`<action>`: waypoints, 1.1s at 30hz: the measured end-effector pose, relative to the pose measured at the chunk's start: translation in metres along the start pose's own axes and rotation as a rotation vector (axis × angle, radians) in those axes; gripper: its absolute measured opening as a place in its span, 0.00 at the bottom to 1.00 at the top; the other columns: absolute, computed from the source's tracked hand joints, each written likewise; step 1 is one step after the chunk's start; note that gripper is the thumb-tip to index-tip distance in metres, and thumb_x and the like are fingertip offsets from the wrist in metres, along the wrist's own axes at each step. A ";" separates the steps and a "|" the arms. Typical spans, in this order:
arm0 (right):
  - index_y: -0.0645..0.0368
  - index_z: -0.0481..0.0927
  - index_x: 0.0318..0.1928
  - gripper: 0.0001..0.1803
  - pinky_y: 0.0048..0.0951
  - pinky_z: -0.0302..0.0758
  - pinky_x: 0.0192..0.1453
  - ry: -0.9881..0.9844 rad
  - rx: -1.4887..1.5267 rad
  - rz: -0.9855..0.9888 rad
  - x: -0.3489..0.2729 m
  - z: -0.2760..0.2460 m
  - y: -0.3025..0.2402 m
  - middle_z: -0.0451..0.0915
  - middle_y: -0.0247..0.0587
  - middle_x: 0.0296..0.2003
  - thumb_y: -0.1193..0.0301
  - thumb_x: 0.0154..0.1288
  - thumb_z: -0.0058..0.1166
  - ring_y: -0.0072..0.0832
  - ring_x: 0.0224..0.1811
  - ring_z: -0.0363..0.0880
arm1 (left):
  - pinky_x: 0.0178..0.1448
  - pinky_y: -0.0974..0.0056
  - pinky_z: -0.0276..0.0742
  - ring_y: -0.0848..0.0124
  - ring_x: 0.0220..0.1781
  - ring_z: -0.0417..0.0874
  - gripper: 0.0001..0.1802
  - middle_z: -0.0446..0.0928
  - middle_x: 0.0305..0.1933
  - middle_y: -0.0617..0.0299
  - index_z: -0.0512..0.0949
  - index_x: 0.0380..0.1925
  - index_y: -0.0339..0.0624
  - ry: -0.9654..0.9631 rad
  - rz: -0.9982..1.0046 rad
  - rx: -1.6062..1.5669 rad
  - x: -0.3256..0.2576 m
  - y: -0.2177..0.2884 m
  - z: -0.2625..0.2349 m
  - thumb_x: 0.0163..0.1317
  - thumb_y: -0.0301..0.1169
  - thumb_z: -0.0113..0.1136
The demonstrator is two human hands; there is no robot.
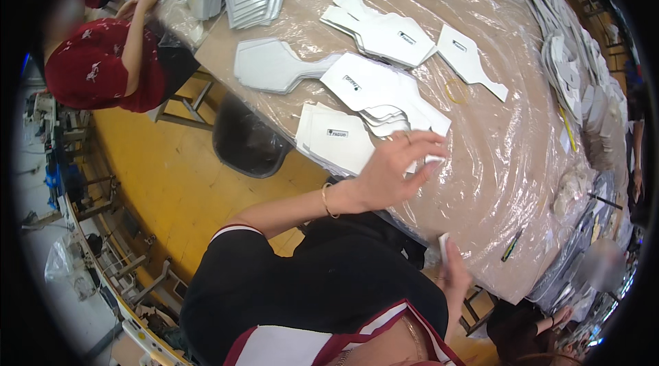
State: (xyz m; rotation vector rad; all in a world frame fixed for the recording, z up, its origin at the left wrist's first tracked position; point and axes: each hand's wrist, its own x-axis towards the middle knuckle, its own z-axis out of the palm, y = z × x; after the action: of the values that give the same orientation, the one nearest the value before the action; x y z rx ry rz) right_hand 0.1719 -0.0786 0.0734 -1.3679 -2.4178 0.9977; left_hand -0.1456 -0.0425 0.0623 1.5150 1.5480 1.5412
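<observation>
While the left hand (395,170) lay spread with fingers apart on the nearest stack of white cut pieces (336,139), pressing one small piece at its edge, we noted the right hand (453,273) pinched shut on a small white slip (444,248) at the table's near rim. We judged the pieces light, thin, flexible and prone to slide on the plastic-sheeted table (494,160); an edge pinch suited them. The left forearm reached forward, wrist bent, a bangle (328,201) on it.

white cut pieces (336,139), stacked flat on table
</observation>
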 end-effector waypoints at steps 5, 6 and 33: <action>0.71 0.73 0.61 0.21 0.35 0.80 0.56 0.223 0.940 0.341 0.082 -0.039 -0.046 0.81 0.49 0.52 0.74 0.71 0.53 0.32 0.51 0.82 | 0.67 0.61 0.74 0.64 0.62 0.80 0.17 0.79 0.59 0.52 0.74 0.59 0.32 -0.094 -0.359 -0.593 0.012 0.003 -0.020 0.73 0.25 0.50; 0.70 0.73 0.62 0.21 0.31 0.78 0.56 0.183 1.132 0.334 0.105 -0.036 -0.056 0.81 0.46 0.52 0.71 0.74 0.52 0.29 0.53 0.81 | 0.68 0.60 0.73 0.62 0.64 0.78 0.20 0.76 0.62 0.49 0.69 0.63 0.31 -0.191 -0.446 -0.697 0.010 0.003 -0.027 0.76 0.29 0.47; 0.67 0.78 0.55 0.20 0.21 0.74 0.42 -0.213 0.797 0.173 0.235 0.000 -0.098 0.82 0.33 0.38 0.62 0.78 0.50 0.15 0.38 0.75 | 0.49 0.66 0.87 0.70 0.45 0.87 0.17 0.84 0.46 0.55 0.74 0.57 0.29 0.054 -0.812 -0.752 0.020 -0.009 -0.049 0.75 0.29 0.51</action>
State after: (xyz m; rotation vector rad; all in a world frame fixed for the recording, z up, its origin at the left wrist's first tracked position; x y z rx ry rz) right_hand -0.0260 0.0789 0.0987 -1.1997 -1.6775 1.9455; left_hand -0.1979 -0.0408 0.0734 0.3534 1.1557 1.3947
